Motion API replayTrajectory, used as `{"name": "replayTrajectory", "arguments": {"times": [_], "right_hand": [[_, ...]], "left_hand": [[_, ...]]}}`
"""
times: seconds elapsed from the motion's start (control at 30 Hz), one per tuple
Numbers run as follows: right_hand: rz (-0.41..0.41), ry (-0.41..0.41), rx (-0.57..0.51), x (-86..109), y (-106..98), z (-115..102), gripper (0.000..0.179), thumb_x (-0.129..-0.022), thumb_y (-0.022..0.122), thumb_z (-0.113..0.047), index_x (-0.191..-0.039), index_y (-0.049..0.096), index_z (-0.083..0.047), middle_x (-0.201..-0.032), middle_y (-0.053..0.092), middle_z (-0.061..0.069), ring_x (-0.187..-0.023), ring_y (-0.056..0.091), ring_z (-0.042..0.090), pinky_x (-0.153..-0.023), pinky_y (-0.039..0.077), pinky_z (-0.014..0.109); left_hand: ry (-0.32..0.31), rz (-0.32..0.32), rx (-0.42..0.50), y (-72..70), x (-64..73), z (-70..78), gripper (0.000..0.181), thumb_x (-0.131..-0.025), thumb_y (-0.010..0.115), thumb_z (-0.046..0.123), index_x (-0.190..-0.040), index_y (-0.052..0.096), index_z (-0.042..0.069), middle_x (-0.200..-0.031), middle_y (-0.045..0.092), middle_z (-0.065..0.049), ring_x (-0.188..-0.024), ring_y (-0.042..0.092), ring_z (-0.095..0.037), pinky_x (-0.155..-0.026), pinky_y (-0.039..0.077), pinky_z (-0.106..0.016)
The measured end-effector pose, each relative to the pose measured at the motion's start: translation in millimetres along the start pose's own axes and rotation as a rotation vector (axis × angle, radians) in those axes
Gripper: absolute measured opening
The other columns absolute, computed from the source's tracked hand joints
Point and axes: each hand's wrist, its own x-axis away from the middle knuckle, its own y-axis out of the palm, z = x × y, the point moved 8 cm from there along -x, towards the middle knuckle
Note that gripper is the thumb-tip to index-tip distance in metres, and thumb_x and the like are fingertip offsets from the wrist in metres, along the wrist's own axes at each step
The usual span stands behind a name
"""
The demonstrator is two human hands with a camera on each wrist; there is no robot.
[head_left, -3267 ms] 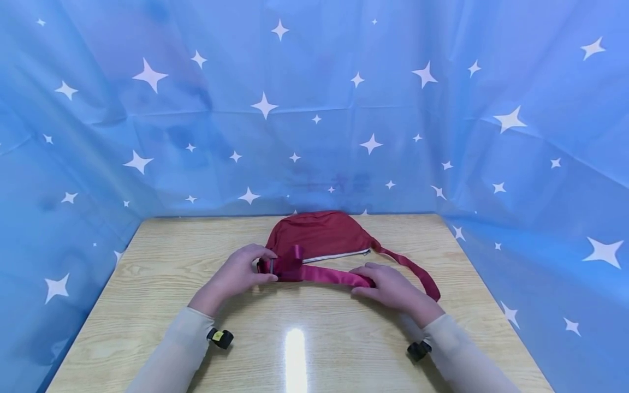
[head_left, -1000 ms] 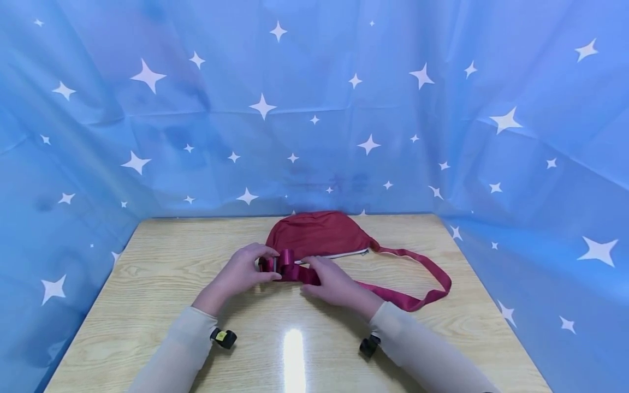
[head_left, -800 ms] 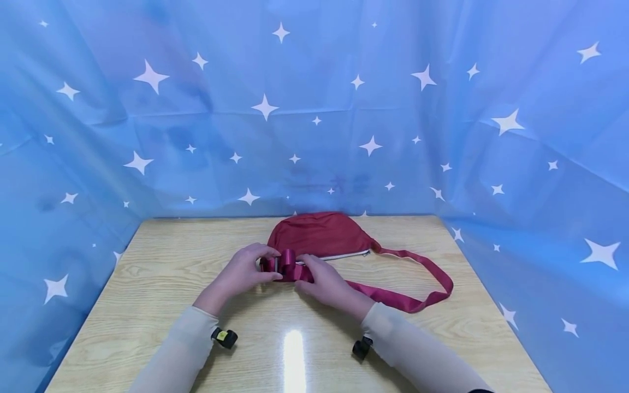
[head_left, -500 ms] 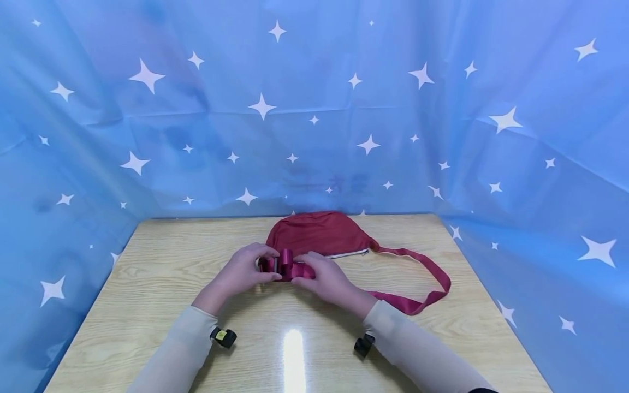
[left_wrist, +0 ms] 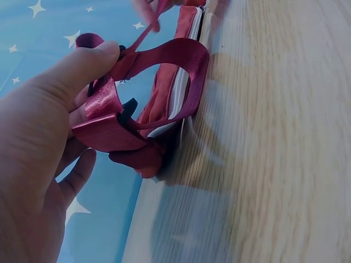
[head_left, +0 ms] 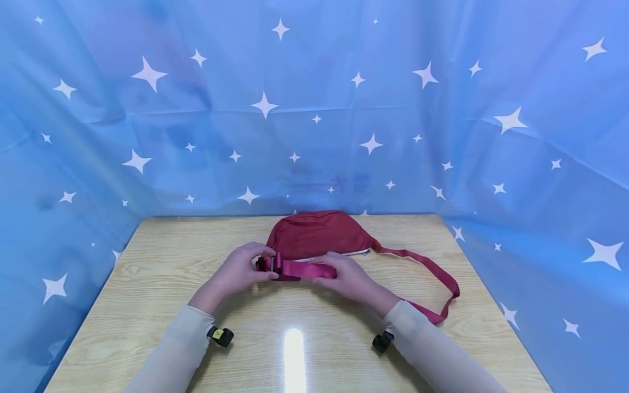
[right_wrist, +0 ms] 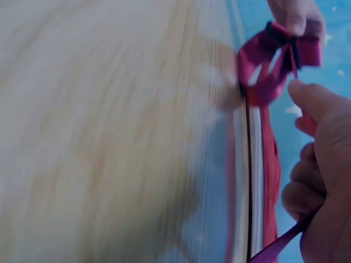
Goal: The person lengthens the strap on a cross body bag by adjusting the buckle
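Observation:
A dark red waist bag (head_left: 319, 234) lies on the table, its white zipper (head_left: 314, 258) along the near side. At its left end, my left hand (head_left: 236, 270) pinches the strap by a dark adjuster buckle (head_left: 278, 263). My right hand (head_left: 351, 278) grips the strap (head_left: 307, 269) a short way to the right, the piece between the hands looking fairly straight. In the left wrist view, a strap loop (left_wrist: 200, 68) hangs below the thumb near a black buckle part (left_wrist: 129, 109). The right wrist view shows the strap tail (right_wrist: 279, 241) leaving the curled right fingers (right_wrist: 307, 181).
The rest of the strap (head_left: 437, 270) curves over the wooden table (head_left: 167, 256) on the right and passes behind the right forearm. A blue star-printed curtain (head_left: 314, 109) stands around the table's back and sides. Glare lies near the front.
My right hand first came left close to the buckle, then drew back right in the last half second, stretching the strap. The upright strap loop by the buckle looks smaller. My left hand stays nearly still.

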Motion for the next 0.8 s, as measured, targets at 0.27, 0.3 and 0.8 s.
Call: {"name": "replayTrajectory", "arguments": {"times": [0.27,0.3,0.8], "right_hand": [[-0.019,0.03,0.028,18.1,-21.5,27.4,0.044,-0.099,0.088,-0.034,-0.141,0.076,-0.026,-0.105,0.062,-0.013,-0.085,0.052,0.011,-0.072,0.046,0.031],[-0.013,0.023,0.034,18.9,-23.7,29.0,0.044,-0.098,0.088,-0.033,-0.14,0.076,-0.025,-0.104,0.062,-0.013,-0.084,0.052,0.011,-0.071,0.046,0.031],[-0.175,0.085,-0.014,-8.2,12.0,4.9,0.071,-0.101,0.081,-0.049,-0.157,0.058,-0.012,-0.121,0.069,-0.005,-0.106,0.065,0.012,-0.096,0.058,0.041]], "left_hand": [[0.008,0.005,-0.015,-3.2,1.4,-9.1,0.046,-0.087,0.098,0.035,-0.127,0.079,0.02,-0.114,0.071,0.008,-0.104,0.065,-0.016,-0.089,0.057,-0.041],[0.012,0.005,-0.01,-3.1,1.6,-8.9,0.046,-0.087,0.098,0.034,-0.127,0.079,0.02,-0.114,0.071,0.008,-0.104,0.065,-0.016,-0.089,0.057,-0.042],[0.054,-0.003,0.02,2.8,-0.4,0.9,0.049,-0.088,0.097,0.035,-0.132,0.078,0.023,-0.115,0.07,0.009,-0.107,0.064,-0.014,-0.094,0.056,-0.044]]}}
